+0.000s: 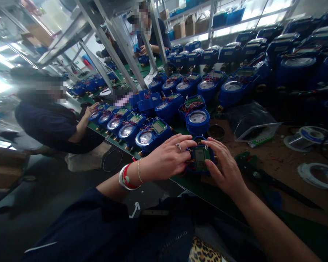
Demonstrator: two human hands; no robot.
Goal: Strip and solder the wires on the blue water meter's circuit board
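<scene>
A blue water meter with a green circuit board and small display point(200, 158) sits at the near edge of the bench. My left hand point(168, 157) grips its left side, fingers curled over the top; a ring and bracelets show on that hand and wrist. My right hand point(224, 168) holds its right side, thumb and fingers pressed against the housing. Red wires stick out under my left fingers. Just behind stands another blue meter with a round dial point(198, 119).
Rows of blue meters point(142, 127) line the green bench to the left and fill the back right. A person in dark clothes point(54, 123) works at the left, another point(150, 36) farther back. A plastic bag point(251, 122), solder reels point(314, 134) and black pliers point(265, 178) lie at right.
</scene>
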